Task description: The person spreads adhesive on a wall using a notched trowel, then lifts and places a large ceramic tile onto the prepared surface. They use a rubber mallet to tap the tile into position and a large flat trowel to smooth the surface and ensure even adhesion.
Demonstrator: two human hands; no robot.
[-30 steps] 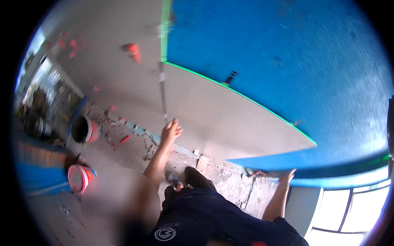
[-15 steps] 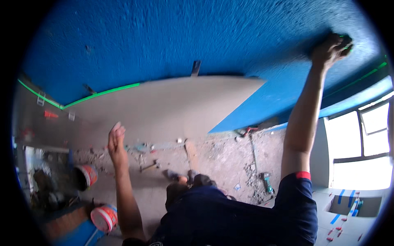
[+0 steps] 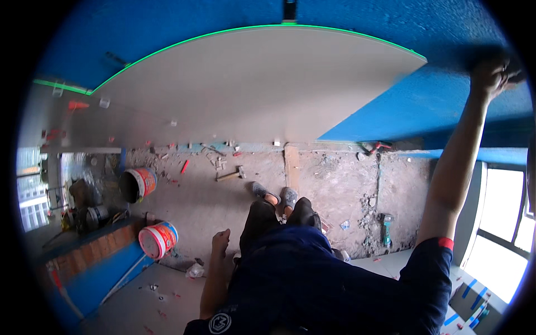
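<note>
A large smooth grey panel (image 3: pixel 262 78) stands along the blue wall (image 3: pixel 184 39), its right end cut off by a slanting line. A bright green line of light runs along its top edge, and a dark strip (image 3: pixel 290 11) sits above the middle of that edge. My right hand (image 3: pixel 490 77) reaches far up and right, close to the blue wall beyond the panel's corner. Blur and dark shadow hide what its fingers do or hold. My left hand (image 3: pixel 220 241) hangs low beside my leg, its fingers loosely curled with nothing seen in them.
On the rubble-strewn floor lie a hammer (image 3: pixel 230 174), a flat board (image 3: pixel 291 167) by my feet and a teal power tool (image 3: pixel 386 229). Two paint buckets, one open-mouthed (image 3: pixel 146 181) and one behind it (image 3: pixel 158 240), stand left. A bright window (image 3: pixel 502 206) is at right.
My view has shifted, showing more floor. My left hand has dropped from before the panel to beside my leg. My right hand has moved farther right. The green line now follows the panel's whole top edge.
</note>
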